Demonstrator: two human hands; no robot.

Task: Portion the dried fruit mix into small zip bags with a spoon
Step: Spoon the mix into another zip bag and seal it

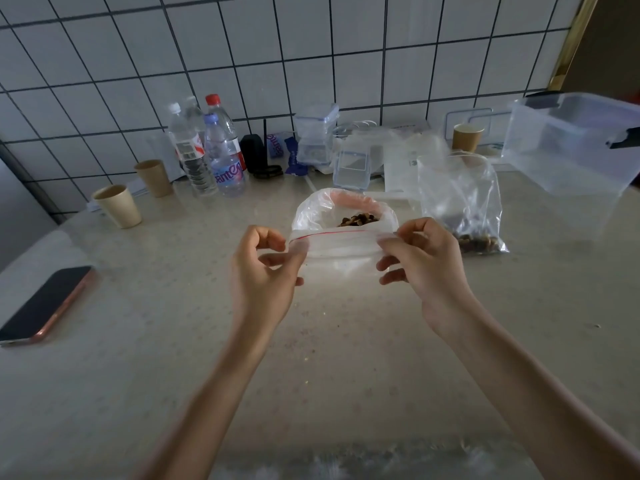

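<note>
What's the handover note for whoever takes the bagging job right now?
Left hand pinches the left end of the small zip bag; right hand pinches the right end. Both hold it just above the table.
The bag holds some dried fruit mix; its mouth is open, red zip line unsealed.
The larger supply bag stands to the right, mix at its bottom.
No spoon in view.
Left: seal this bag, portion the rest.

Thin clear plastic zip bag (341, 242); beyond it, matt paper cups (117, 206), glossy clear plastic bottles (225, 161), on smooth speckled counter (346, 341).
</note>
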